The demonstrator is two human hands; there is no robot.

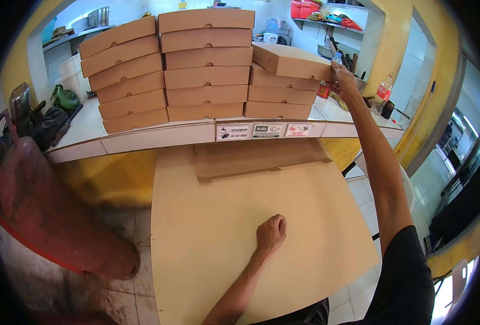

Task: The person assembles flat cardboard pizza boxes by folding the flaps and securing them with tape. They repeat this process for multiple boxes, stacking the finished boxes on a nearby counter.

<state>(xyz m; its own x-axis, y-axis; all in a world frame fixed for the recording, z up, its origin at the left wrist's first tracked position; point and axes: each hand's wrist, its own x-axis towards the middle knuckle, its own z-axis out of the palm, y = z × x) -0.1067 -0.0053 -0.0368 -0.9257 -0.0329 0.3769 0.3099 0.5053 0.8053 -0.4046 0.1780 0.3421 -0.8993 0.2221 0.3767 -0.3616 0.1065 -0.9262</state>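
Note:
Three stacks of brown cardboard boxes stand side by side on a white tiled counter point(159, 142): a left stack point(126, 81), a middle stack point(207, 59) and a lower right stack point(280, 95). My right arm reaches far forward, and my right hand point(344, 82) grips the right end of the top cardboard box point(299, 64) on the right stack. That box sits slightly askew over the ones below. My left hand point(272, 233) is closed in a fist, resting on the pale tabletop point(207, 244), with nothing showing in it. A flat piece of brown cardboard point(256, 160) lies at the table's far edge.
A large red gas cylinder point(61, 206) leans at the left. Dark bags point(45, 124) and a green bundle point(65, 99) lie on the counter's left end. Right of the stacks are a red-labelled bottle point(384, 88) and a red-lidded jar point(323, 90). A yellow pillar rises behind.

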